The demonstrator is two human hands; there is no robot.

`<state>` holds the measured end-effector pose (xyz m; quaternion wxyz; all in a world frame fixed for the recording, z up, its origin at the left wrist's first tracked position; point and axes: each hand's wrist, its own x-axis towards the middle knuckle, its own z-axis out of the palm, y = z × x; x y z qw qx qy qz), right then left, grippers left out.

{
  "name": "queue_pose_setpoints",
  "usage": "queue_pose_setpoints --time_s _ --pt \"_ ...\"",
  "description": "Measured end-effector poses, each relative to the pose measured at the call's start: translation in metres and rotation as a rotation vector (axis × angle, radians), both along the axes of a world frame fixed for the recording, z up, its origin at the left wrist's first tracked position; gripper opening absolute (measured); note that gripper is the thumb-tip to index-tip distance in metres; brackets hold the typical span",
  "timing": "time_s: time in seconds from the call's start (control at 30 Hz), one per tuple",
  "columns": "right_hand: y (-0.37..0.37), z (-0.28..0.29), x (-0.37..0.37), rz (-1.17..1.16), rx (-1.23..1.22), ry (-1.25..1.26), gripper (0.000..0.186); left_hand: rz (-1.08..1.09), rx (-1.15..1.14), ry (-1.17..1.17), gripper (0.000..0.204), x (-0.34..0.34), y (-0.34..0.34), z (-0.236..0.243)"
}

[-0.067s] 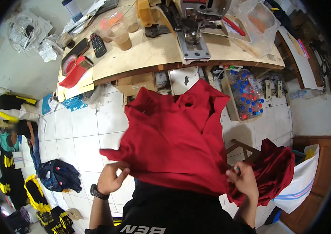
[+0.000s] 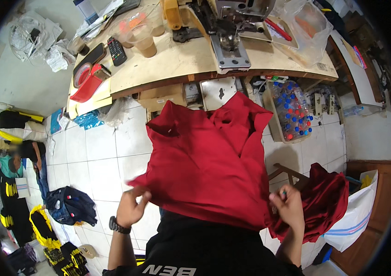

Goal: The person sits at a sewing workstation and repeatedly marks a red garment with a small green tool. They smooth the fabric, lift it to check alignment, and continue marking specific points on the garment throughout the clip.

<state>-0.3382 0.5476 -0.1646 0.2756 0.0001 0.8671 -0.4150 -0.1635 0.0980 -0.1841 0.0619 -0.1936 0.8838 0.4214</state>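
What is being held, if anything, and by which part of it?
A red garment: the right hand pinches its near right edge; the left hand meets its near left edge, grip unclear.

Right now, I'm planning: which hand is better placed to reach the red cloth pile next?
Probably the right hand: it's nearer the red cloth pile, while the left hand is across the garment.

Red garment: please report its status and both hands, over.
Left hand at lower left corner, right hand curled at right edge. Red garment spread, wrinkled. Second red cloth close beside right hand.
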Motion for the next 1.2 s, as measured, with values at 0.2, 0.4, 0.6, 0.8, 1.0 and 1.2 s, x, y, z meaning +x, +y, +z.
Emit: queue_pose_setpoints --time_s 0.2,0.4,0.6,0.8,1.0,1.2 --pt "-0.097 -0.041 -0.053 0.038 -0.195 0.555 0.01 0.227 -0.156 -0.212 0.056 -0.019 0.002 -0.048" --pt "-0.156 -0.066 -0.08 0.461 0.04 0.732 0.012 0.162 -0.266 -0.061 0.042 -0.024 0.017 -0.044" --pt "-0.131 -0.057 -0.071 -0.279 -0.902 -0.609 0.017 0.713 0.576 0.563 0.026 -0.027 0.023 -0.015" --pt "-0.126 -0.03 -0.033 -0.195 -0.979 -0.658 0.039 0.562 0.932 0.48 0.047 -0.014 0.032 -0.009" --pt "-0.116 0.017 -0.069 -0.269 -1.231 -0.302 0.037 0.49 0.627 0.958 0.043 -0.075 0.023 0.035" --pt "-0.076 0.103 -0.118 -0.442 -1.271 0.274 0.025 0.227 0.247 1.001 0.042 -0.159 0.017 0.13"
